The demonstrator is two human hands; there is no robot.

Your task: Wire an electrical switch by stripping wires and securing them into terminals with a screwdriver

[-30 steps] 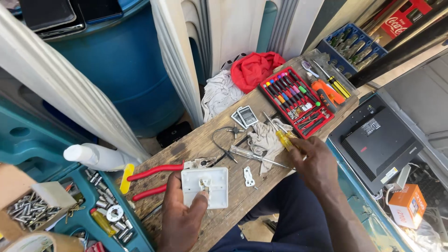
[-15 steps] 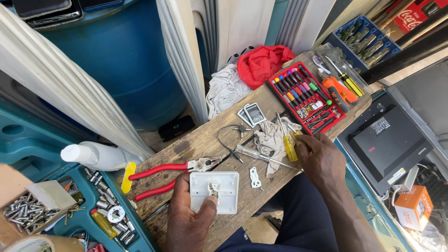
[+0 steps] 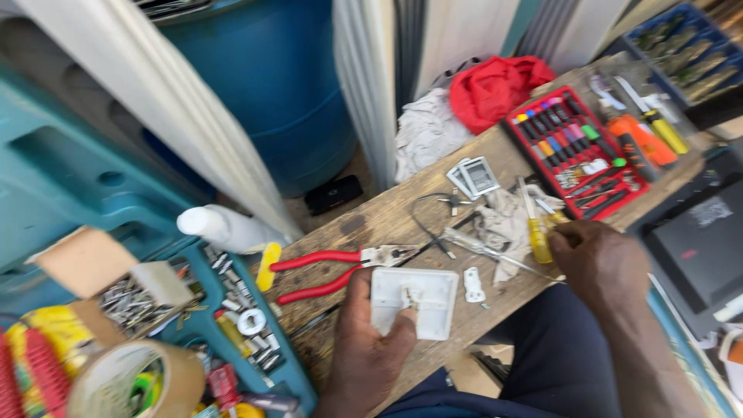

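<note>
Pliers (image 3: 333, 271) beside switch plate (image 3: 412, 302) under left hand (image 3: 371, 348); rag (image 3: 511, 224) near right hand (image 3: 600, 259).

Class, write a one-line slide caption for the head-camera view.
Left hand steadies a white switch plate on a wooden plank while right hand grasps a yellow-handled screwdriver.

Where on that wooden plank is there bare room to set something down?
Bare wood shows on the plank between the red-handled pliers and the grey cloth. A thin strip runs along the near edge beside the white plate that the left hand holds. Around the right hand and red screwdriver case it is crowded.
</note>
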